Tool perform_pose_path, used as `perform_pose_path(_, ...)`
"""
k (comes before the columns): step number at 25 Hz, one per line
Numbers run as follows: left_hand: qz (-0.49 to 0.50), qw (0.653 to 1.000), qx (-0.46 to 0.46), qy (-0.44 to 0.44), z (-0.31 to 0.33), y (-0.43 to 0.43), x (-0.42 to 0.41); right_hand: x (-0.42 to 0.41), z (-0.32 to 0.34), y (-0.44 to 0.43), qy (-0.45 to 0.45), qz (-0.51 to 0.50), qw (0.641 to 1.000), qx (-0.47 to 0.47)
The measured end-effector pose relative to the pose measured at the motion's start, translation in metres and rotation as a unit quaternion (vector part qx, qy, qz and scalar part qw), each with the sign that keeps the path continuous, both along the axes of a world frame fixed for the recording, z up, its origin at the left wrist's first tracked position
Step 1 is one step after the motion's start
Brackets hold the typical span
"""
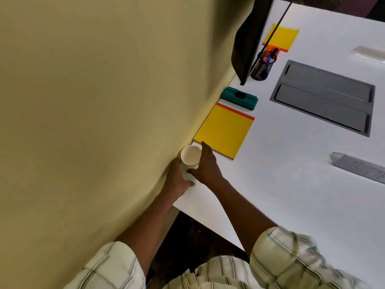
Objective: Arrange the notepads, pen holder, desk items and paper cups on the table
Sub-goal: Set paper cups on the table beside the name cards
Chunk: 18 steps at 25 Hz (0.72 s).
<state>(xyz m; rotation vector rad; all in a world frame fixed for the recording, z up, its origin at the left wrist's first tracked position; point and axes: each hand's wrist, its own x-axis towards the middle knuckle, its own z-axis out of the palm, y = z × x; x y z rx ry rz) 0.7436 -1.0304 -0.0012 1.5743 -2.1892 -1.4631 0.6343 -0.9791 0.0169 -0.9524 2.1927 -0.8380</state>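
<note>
tbh the paper cup (190, 155), tucked against the wall (104, 101) just beside the yellow notepad (225, 131), is best kept upright and released gently, since it's wrapped low by the left hand (177, 178) and pinched by the right hand (207, 165).

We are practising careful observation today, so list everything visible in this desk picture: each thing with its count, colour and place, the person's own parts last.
table: one, white, fills the right
wall: one, yellow-green, left
flat monitor: one, black, far, against wall
round paper cup: one, white, near corner by wall
square paper notepads: two, yellow; one beyond cup, other behind monitor
plastic board eraser: one, green, beyond near notepad
mesh pen holder: one, black, beside monitor
rectangular cable hatch: one, grey, set in table
blurred flat objects: two, greyish, right edge, second farther
left hand: one, grips cup's lower side
right hand: one, holds cup near rim
</note>
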Motion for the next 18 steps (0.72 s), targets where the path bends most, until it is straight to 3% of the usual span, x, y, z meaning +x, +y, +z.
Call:
perform_pose_path(7, 0.007, 0.999, -0.006, 0.046, -0.011, -0.009, -0.01, -0.003, -0.004, -0.009, 0.024, 0.043, 0.999, 0.019)
perform_pose_path(18, -0.021, 0.985, -0.068, 0.157, 0.015, 0.008, 0.006, 0.016, 0.029, 0.018, 0.014, -0.019, 0.998, -0.061)
